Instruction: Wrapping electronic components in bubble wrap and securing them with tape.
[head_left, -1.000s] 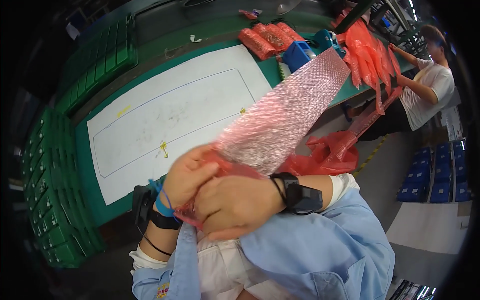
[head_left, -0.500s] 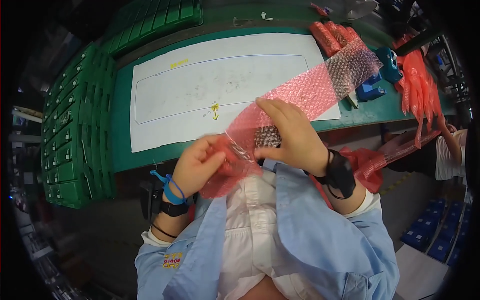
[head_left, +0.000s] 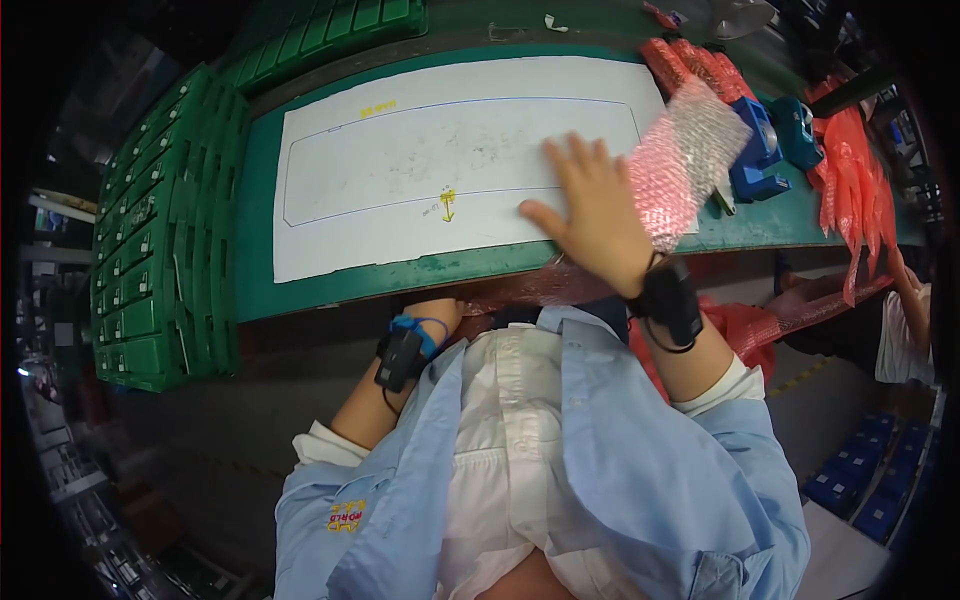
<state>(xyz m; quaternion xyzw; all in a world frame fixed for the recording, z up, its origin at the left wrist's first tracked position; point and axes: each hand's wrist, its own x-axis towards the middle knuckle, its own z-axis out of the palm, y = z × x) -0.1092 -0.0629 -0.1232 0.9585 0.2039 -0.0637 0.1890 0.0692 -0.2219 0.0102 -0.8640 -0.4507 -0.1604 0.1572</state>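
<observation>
My right hand [head_left: 597,215] reaches over the right part of a white paper sheet [head_left: 400,220], its fingers spread and nothing in its grip. Just beside it, a length of pink and clear bubble wrap [head_left: 665,185] lies on the sheet and table, partly hidden by the hand. My left hand [head_left: 440,314] is low, at the table's front edge in front of my body, with its fingers hidden. Next to it, more pink bubble wrap [head_left: 540,287] hangs below the edge; whether the left fingers hold it does not show.
Stacked green crates [head_left: 150,250] stand at the left of the green table [head_left: 258,210]. At the back right are rolled red bubble wrap [head_left: 690,65], a blue tape dispenser [head_left: 755,150] and hanging red plastic [head_left: 850,170]. Another person's arm [head_left: 908,295] shows at far right.
My right hand has let go of the bubble wrap and opened over the sheet. My left hand has dropped below the table edge. The strip no longer stretches up between my hands.
</observation>
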